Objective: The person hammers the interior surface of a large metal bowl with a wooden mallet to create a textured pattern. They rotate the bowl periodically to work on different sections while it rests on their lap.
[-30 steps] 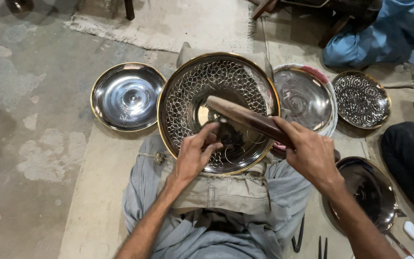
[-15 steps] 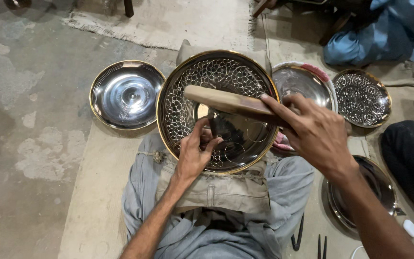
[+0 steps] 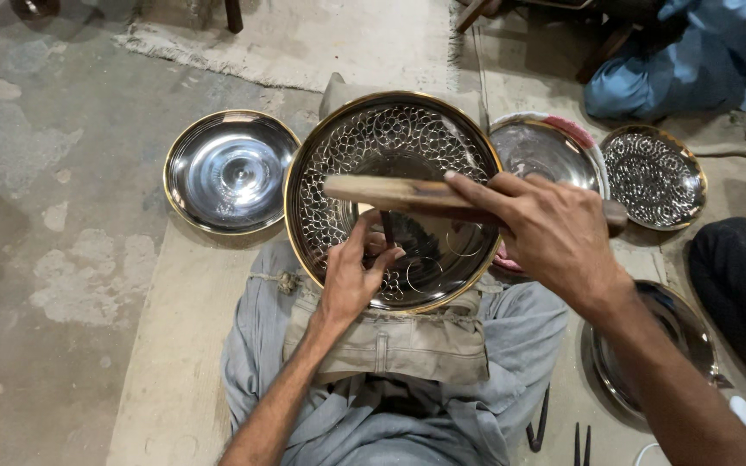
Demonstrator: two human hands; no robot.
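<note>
Head view: a thin dark metal punch (image 3: 388,226) is pinched upright by the left hand (image 3: 351,280), its tip set on the large round gold-rimmed steel tray (image 3: 390,138), which is propped on the lap. A long wooden mallet (image 3: 390,192) is gripped shut-fisted by the right hand (image 3: 554,237) just above it. Blows are best kept square, the punch held steady. A plain polished steel plate (image 3: 230,171) lies left.

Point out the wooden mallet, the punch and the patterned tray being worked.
wooden mallet (image 3: 390,192), head view, its bare wooden shaft.
punch (image 3: 387,226), head view, its dark shank above the fingers.
patterned tray (image 3: 364,138), head view, its embossed inner surface.
</note>
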